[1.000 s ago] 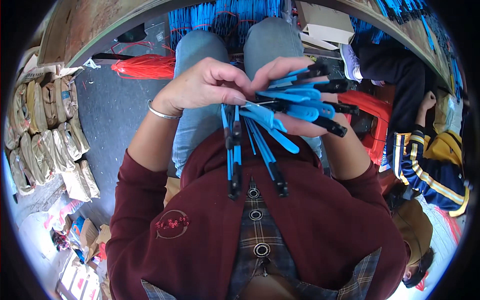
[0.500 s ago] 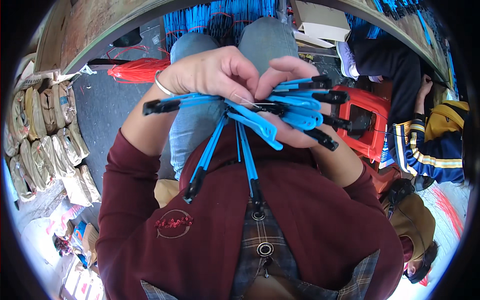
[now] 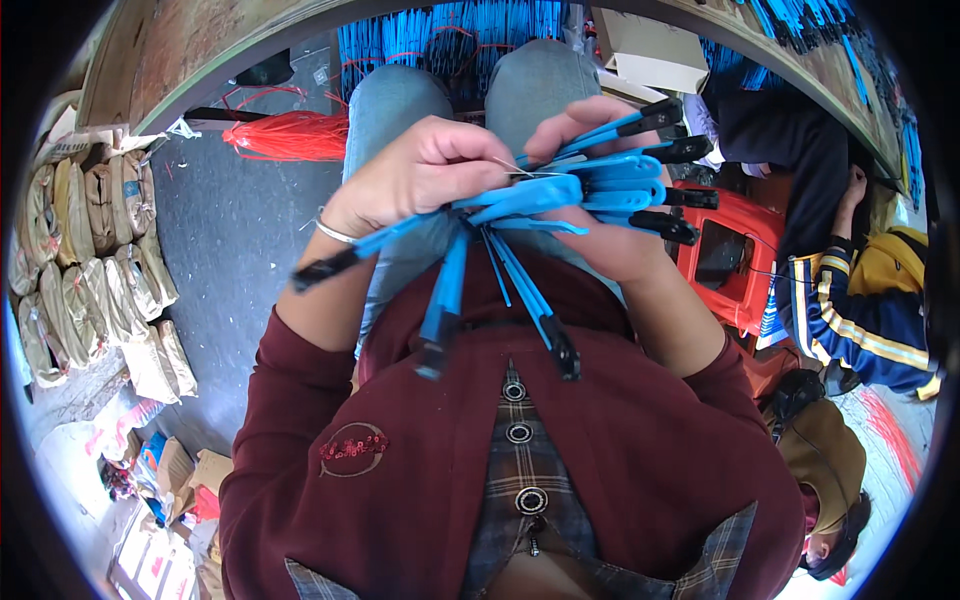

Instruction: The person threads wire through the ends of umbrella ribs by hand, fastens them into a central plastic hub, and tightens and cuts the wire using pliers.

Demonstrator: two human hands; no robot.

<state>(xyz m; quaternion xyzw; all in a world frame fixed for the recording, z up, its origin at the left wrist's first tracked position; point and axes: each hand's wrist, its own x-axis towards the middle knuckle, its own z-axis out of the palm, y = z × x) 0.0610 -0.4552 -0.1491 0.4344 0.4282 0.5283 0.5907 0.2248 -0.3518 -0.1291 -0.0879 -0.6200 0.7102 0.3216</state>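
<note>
My right hand (image 3: 622, 243) grips a fanned bunch of slim blue plastic pieces with black ends (image 3: 620, 170); several of these stick out past its fingers to the right. More pieces of the same bunch spread left and downward, their black tips over my forearm and lap. Closed in a pinch, my left hand (image 3: 425, 172) is at the middle of the bunch, on a thin pale wire or tie (image 3: 520, 171). The fingertips of both hands nearly meet there. Where the pieces join is partly hidden behind the fingers.
A wooden bench edge (image 3: 235, 45) arches across the top, with bundled blue pieces (image 3: 400, 38) beneath it. Red plastic strands (image 3: 290, 136) lie on the floor at left, near stacked brown packages (image 3: 95, 270). At right are a red stool (image 3: 755, 225), an open carton (image 3: 655, 50) and a seated person (image 3: 850, 290).
The bunch has turned, and its lower pieces have swung to the right. My left hand has moved slightly down, still pinching at the middle. My right hand keeps its grip.
</note>
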